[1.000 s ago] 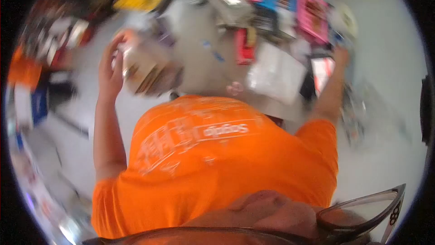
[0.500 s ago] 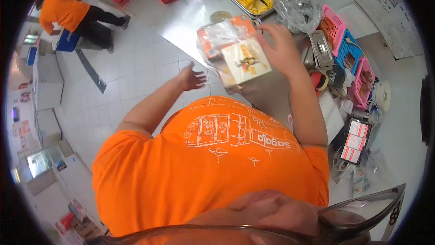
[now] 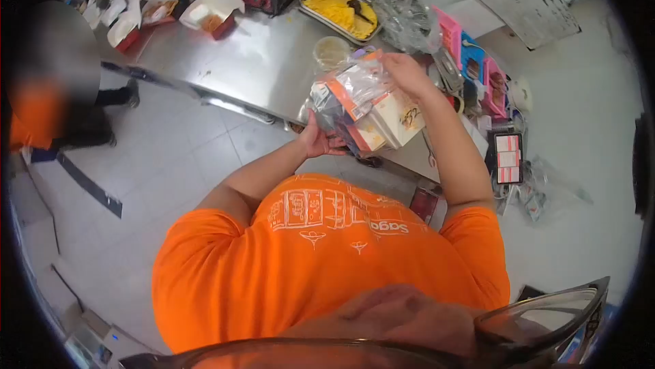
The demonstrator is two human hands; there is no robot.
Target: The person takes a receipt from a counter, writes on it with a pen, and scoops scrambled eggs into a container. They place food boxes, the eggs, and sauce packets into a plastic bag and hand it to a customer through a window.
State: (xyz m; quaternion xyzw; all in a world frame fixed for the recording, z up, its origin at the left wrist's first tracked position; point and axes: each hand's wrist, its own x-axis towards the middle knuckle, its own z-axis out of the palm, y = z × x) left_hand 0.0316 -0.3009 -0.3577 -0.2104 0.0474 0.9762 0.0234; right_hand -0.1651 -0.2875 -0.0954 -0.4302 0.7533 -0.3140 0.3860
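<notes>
A clear plastic bag (image 3: 358, 89) holding flat orange and white printed packages is held up in front of me, over the near edge of the steel counter. My right hand (image 3: 409, 77) grips the bag's top right corner, fingers closed on it. Against the lower left side of the bag is my left hand (image 3: 315, 138), thumb up and fingers reaching under the edge. A cream-coloured box (image 3: 397, 120) with dark and yellow print hangs at the bag's right side; whether it is inside cannot be made out. Behind the bag sits a round clear-lidded tub (image 3: 331, 52).
The steel counter (image 3: 263, 62) carries open food boxes (image 3: 213, 18) at the left and a metal tray of yellow food (image 3: 334, 1) with a black scoop. Crumpled plastic (image 3: 402, 18), pink and blue baskets (image 3: 471, 55) and a device (image 3: 508, 157) line the wall. Another person stands far left.
My left hand has moved up to the bag and now touches it. The bag is tilted and its dark lower contents show. My view has turned, bringing more of the counter in.
</notes>
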